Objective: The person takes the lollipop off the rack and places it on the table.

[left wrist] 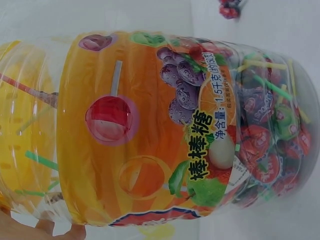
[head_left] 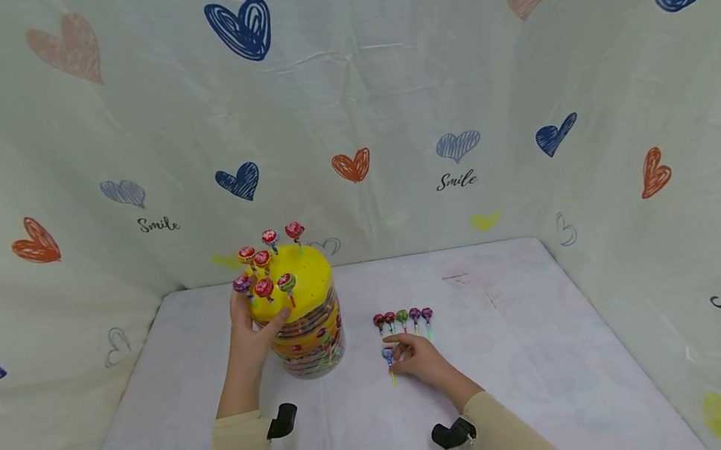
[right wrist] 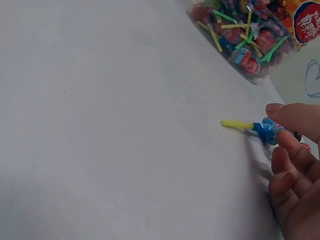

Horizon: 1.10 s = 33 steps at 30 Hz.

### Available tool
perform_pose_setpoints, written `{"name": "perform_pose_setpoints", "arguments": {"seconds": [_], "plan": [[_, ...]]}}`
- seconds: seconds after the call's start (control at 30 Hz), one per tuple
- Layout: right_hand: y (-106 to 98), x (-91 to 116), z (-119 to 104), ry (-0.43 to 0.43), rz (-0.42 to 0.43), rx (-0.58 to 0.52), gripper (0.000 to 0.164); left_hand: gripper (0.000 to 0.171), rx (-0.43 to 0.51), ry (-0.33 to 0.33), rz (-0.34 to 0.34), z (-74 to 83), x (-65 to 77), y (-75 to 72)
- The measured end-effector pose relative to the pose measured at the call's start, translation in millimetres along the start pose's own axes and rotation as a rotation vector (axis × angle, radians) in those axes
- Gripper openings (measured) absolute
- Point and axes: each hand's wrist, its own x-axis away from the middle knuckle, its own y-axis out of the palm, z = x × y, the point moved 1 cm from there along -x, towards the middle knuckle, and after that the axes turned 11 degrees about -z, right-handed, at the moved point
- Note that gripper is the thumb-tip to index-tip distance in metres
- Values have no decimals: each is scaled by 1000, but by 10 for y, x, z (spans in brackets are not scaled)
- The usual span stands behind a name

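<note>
A clear plastic candy jar (head_left: 307,344) with a yellow lid (head_left: 302,273) stands on the table. Several wrapped lollipops (head_left: 264,289) stick up from the lid. My left hand (head_left: 249,336) grips the jar's top from the left side, thumb toward me. In the left wrist view the orange printed label (left wrist: 150,135) fills the middle, with only a few fingertips showing. My right hand (head_left: 420,359) is at a blue-wrapped lollipop (head_left: 388,354) with a yellow stick (right wrist: 237,124). Thumb and fingers stand apart on either side of its head, close to the tabletop.
Beyond my right hand, several lollipops (head_left: 415,314) lie in a row on the white table (head_left: 509,387). Behind the table hangs a pale curtain (head_left: 386,102) printed with hearts. More lollipops fill the jar's bottom.
</note>
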Motion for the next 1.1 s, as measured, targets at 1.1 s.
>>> {"name": "perform_pose_setpoints", "arguments": {"seconds": [1.1], "plan": [[-207,-494,-1752,-340,44,-271,47,89,-8,18,-17,-27,6,-24]]}}
